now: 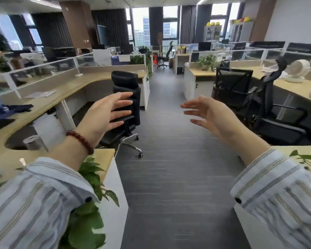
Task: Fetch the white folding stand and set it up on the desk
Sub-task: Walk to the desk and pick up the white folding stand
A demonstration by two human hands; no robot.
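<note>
I stand in an office aisle with both arms raised in front of me. My left hand [106, 114], with a red bead bracelet on the wrist, is open with fingers spread and holds nothing. My right hand [207, 114] is open too, palm turned inward and empty. The wooden desk [48, 103] curves along the left side. A small white object [78, 74] lies on the far part of that desk; I cannot tell what it is. No white folding stand is clearly in view.
A black office chair [127, 97] stands at the left desk, partly behind my left hand. Two black chairs [255, 97] sit at the right desk [294, 87], which bears a white fan [297, 71]. Green plants [90, 177] flank the grey carpeted aisle [169, 159].
</note>
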